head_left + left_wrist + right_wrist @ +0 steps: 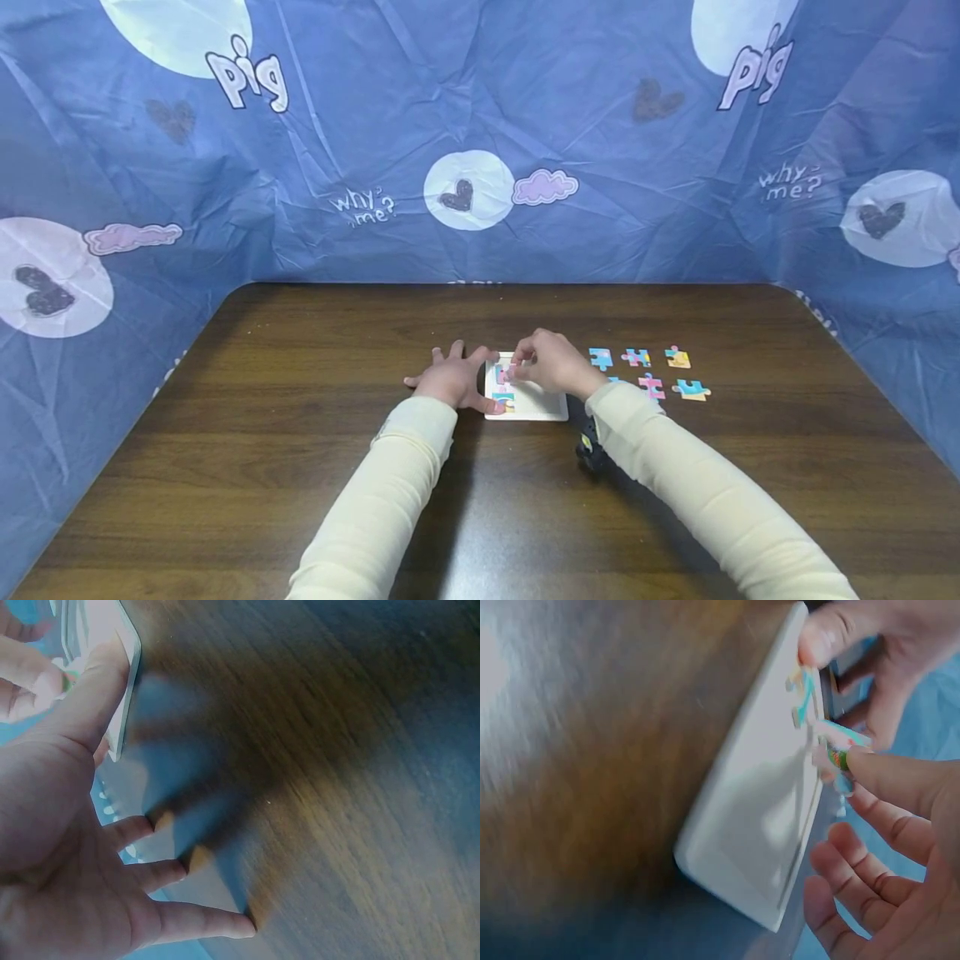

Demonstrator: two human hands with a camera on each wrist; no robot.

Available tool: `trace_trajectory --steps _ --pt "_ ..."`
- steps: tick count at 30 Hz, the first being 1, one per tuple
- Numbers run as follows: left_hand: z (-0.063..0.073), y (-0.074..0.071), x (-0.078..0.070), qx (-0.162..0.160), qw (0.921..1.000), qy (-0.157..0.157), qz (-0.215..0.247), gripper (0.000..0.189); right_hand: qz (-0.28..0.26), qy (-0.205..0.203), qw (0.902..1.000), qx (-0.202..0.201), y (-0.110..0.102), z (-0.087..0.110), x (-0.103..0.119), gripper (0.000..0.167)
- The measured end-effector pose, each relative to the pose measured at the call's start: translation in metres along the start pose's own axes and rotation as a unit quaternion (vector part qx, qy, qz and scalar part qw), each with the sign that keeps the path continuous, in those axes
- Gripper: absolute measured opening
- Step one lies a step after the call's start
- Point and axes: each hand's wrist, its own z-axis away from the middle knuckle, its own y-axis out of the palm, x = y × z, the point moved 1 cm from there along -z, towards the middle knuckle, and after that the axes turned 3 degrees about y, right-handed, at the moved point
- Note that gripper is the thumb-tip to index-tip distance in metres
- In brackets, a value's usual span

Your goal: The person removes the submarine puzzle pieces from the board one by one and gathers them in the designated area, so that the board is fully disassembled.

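Note:
A shallow white puzzle tray [543, 406] lies on the table between the two hands. My left hand [450, 382] spreads its fingers on the tabletop beside it. In the left wrist view, the left thumb [101, 682] lies straight across the tray's border. My right hand [553, 362] is over the tray's upper part. Between thumb and forefinger it pinches a small jigsaw piece [838, 758] with a green patch, low over the tray's left side. Another jigsaw piece [805, 701], blue and yellow, sits in the tray's near-left corner by the left thumb.
To the right of the tray several loose jigsaw pieces lie in two rows, among them a yellow one [678, 358] and a pink one [652, 387]. The right forearm partly covers the nearer row. A blue printed cloth [472, 108] hangs behind the brown table [225, 467].

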Motion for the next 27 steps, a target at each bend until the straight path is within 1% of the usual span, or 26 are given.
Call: trace_trajectory --steps 2,7,14,17,21,24,27 --pt "0.000 0.000 0.000 0.003 1.0000 -0.001 0.001 0.085 -0.003 0.002 1.0000 0.001 -0.004 0.000 -0.002 0.005" --pt "0.000 0.000 0.000 0.005 1.0000 -0.001 0.004 0.086 0.025 0.001 0.9996 0.014 -0.007 0.000 -0.006 0.008" --pt "0.001 0.000 0.000 0.003 1.0000 0.004 0.005 0.086 0.077 0.004 0.9970 0.008 -0.001 0.002 -0.008 0.031" --pt "0.001 0.000 0.000 0.004 1.0000 0.005 0.005 0.086 0.092 -0.001 0.9958 0.003 -0.001 0.003 -0.008 0.030" --pt "0.001 0.000 0.001 0.005 0.9999 0.005 0.008 0.085 0.109 -0.025 0.9937 -0.008 -0.003 0.005 -0.009 0.025" --pt "0.002 0.000 0.001 0.004 0.9999 0.007 0.010 0.085 0.111 -0.038 0.9930 -0.011 -0.005 0.006 -0.012 0.025" --pt "0.002 0.000 0.000 0.002 0.9999 0.009 0.008 0.085 0.103 -0.040 0.9938 -0.009 -0.006 0.006 -0.014 0.026"
